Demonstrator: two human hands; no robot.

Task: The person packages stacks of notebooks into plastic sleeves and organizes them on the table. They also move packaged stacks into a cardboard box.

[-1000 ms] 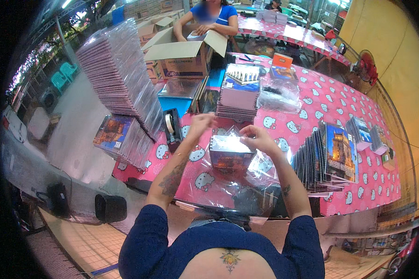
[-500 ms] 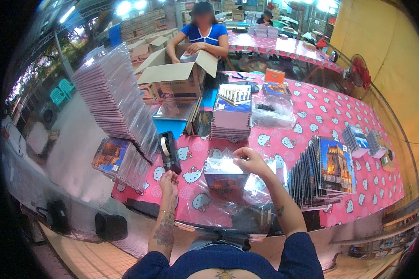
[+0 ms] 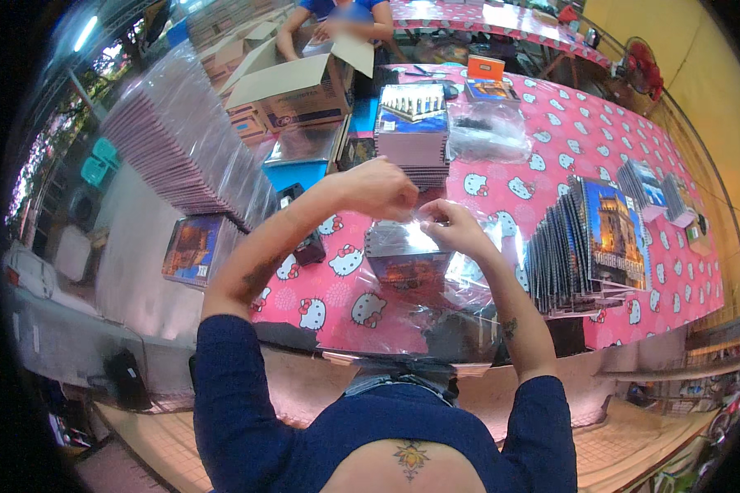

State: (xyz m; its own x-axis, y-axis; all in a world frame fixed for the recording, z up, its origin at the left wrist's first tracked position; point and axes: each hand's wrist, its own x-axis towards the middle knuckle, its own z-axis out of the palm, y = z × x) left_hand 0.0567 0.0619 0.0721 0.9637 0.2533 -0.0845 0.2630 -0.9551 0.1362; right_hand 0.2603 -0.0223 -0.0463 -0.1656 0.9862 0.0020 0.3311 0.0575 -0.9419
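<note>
In front of me lies a spiral notebook stack (image 3: 407, 269) with a building picture, inside a clear plastic wrap (image 3: 469, 279) that shines with glare. At the far edge of the stack, my right hand (image 3: 456, 228) pinches the plastic with thumb and forefinger. My left hand (image 3: 382, 189) is closed just above that edge, fingertips curled down close to the right ones; what it holds, if anything, is hidden. Partly behind my left forearm stands a black tape dispenser (image 3: 308, 248).
Tall plastic-wrapped notebook stacks (image 3: 185, 131) lean at the left. A notebook pile (image 3: 411, 148) stands straight ahead, and a fanned row of notebooks (image 3: 588, 238) at the right. Across the table a person in blue (image 3: 345, 25) reaches into an open cardboard box (image 3: 292, 94).
My left hand has left the tape dispenser and come across to the notebook stack's far edge, beside my right hand. The view has tipped downward.
</note>
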